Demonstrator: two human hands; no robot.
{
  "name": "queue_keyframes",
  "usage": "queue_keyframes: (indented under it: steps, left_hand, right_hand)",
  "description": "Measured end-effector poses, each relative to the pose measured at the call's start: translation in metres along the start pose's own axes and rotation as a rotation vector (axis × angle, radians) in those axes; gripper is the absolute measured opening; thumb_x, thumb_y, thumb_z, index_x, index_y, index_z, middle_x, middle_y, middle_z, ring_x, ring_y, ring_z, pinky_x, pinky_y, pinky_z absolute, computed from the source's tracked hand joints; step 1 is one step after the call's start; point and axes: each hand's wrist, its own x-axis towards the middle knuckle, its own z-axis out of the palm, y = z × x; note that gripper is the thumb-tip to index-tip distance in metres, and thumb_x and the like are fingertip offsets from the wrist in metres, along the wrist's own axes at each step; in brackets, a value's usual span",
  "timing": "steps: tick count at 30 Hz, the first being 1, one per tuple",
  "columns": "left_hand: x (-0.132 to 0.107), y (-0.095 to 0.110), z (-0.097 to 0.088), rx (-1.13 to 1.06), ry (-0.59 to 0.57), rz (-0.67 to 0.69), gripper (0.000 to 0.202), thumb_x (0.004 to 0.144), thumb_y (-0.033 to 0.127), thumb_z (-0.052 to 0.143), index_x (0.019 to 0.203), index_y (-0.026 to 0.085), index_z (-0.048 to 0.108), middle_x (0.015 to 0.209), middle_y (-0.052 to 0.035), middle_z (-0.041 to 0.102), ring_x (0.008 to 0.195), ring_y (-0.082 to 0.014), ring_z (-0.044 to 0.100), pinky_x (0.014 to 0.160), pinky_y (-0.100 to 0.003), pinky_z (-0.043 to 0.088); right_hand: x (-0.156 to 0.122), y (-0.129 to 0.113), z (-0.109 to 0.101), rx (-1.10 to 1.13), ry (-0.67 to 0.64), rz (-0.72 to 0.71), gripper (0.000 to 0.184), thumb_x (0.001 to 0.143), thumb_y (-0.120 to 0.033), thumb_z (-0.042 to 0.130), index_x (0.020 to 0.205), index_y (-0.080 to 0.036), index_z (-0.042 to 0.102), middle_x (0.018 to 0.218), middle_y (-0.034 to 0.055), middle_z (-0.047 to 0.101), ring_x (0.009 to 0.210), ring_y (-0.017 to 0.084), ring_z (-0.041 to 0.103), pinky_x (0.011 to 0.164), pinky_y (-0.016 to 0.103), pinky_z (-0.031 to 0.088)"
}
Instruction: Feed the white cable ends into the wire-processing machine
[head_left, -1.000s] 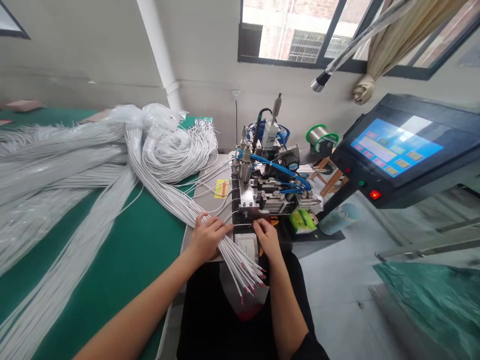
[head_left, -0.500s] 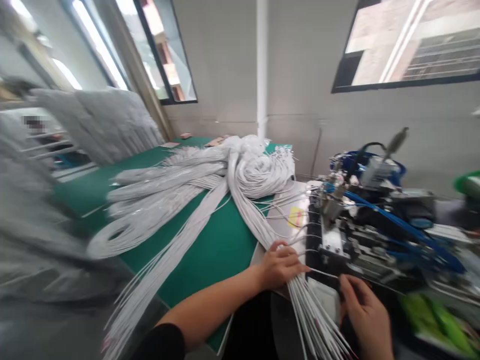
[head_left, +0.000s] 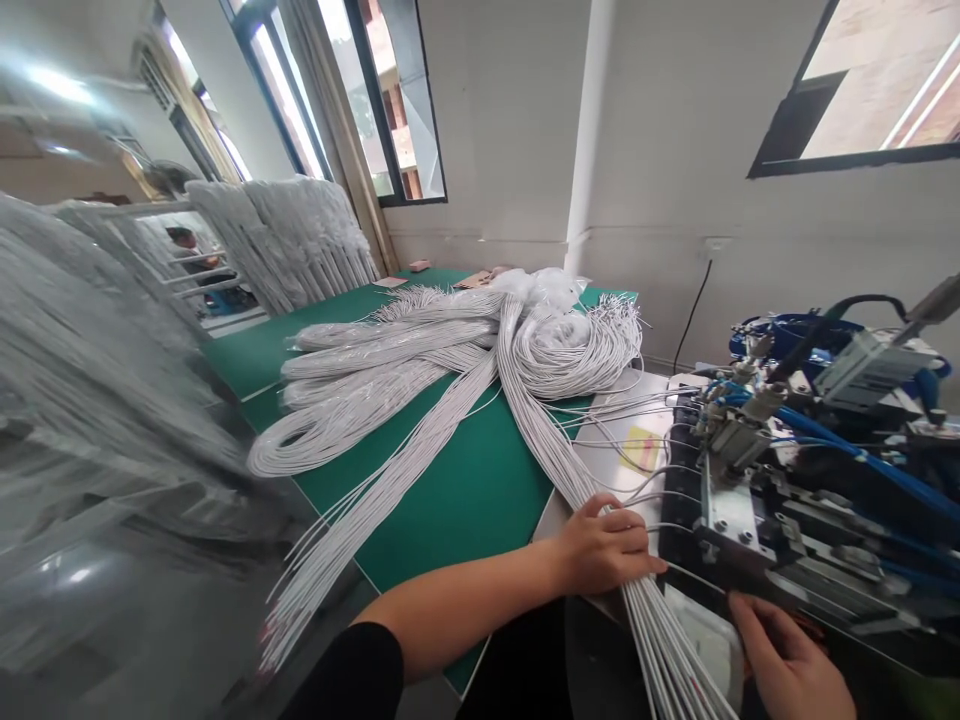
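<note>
My left hand (head_left: 607, 547) is closed over a thick bundle of white wires (head_left: 660, 640) at the edge of the metal plate (head_left: 637, 450). The bundle runs from a big heap of white wires (head_left: 465, 350) on the green table (head_left: 450, 500) down past my lap. My right hand (head_left: 787, 660) sits low at the front of the wire machine (head_left: 810, 490), fingers curled and pinching a single thin wire that leads to the machine's front.
The machine with blue hoses (head_left: 862, 440) fills the right side. More wire bundles hang on racks (head_left: 292, 240) at the back left, and a blurred wrapped mass (head_left: 97, 450) is close at my left. A person (head_left: 184, 240) is partly seen far left.
My view has swung left, away from the touchscreen and toward the table and racks. Both hands stay where they were on the bundle and at the machine's front.
</note>
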Motion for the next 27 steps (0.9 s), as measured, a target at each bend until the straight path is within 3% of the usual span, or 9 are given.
queue_keyframes:
  steps: [5, 12, 21, 27]
  left_hand:
    - [0.0, 0.0, 0.002, 0.021, -0.055, -0.002, 0.017, 0.095, 0.03, 0.053, 0.101, 0.028, 0.069, 0.09, 0.0, 0.065, 0.105, -0.0151, 0.053, 0.099, -0.039, 0.028]
    - [0.002, 0.002, 0.0, -0.009, -0.02, -0.033, 0.019, 0.096, 0.028, 0.05, 0.099, 0.025, 0.068, 0.087, -0.0008, 0.064, 0.102, -0.0152, 0.053, 0.098, -0.038, 0.029]
    - [0.007, 0.004, -0.009, -0.056, -0.102, -0.086, 0.016, 0.092, 0.023, 0.051, 0.099, 0.024, 0.065, 0.083, -0.0003, 0.062, 0.09, -0.0158, 0.054, 0.096, -0.039, 0.027]
    - [0.009, 0.004, -0.008, -0.053, -0.134, -0.096, 0.018, 0.093, 0.023, 0.049, 0.099, 0.024, 0.065, 0.076, 0.0005, 0.064, 0.081, -0.0145, 0.053, 0.096, -0.041, 0.025]
  right_hand:
    - [0.004, 0.004, 0.006, 0.164, -0.047, -0.038, 0.045, 0.057, -0.059, 0.064, 0.073, -0.018, 0.069, 0.081, 0.0085, 0.075, 0.088, 0.033, 0.066, 0.069, 0.032, 0.05]
    - [0.002, 0.01, 0.008, 0.173, 0.001, -0.055, 0.046, 0.059, -0.059, 0.067, 0.076, -0.016, 0.07, 0.074, 0.008, 0.072, 0.071, 0.027, 0.065, 0.056, 0.028, 0.047]
    - [0.002, 0.015, 0.007, 0.374, -0.175, -0.062, 0.045, 0.063, -0.06, 0.068, 0.075, -0.016, 0.069, 0.07, 0.0054, 0.07, 0.065, 0.023, 0.064, 0.057, 0.027, 0.049]
    - [0.0, 0.021, 0.008, 0.28, -0.057, -0.134, 0.049, 0.068, -0.063, 0.062, 0.08, -0.016, 0.068, 0.075, 0.0057, 0.069, 0.074, 0.024, 0.063, 0.065, 0.027, 0.05]
